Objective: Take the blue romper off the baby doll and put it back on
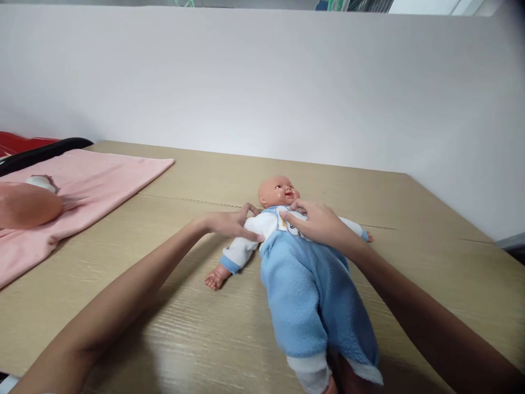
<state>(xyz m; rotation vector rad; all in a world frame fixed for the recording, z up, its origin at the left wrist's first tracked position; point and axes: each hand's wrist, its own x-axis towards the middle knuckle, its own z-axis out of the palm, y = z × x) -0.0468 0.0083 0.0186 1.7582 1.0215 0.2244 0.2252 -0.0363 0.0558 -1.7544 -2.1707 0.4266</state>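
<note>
A baby doll (301,273) in a blue and white fleecy outfit lies on its back on the wooden table, its head toward the far side and turned to the right. My left hand (235,221) is at the doll's shoulder on the left, thumb and fingers apart around the white sleeve. On the doll's chest rests my right hand (314,219), its thumb and fingers spread over the bib front near the collar. The doll's arms stretch out to both sides, and its feet are partly cut off at the bottom edge.
On the left of the table (197,328) lies a pink cloth (94,175) with a skin-coloured rounded object (30,205) and a small white item on it. Behind are a red and black object (45,148) and a pale wall (262,82).
</note>
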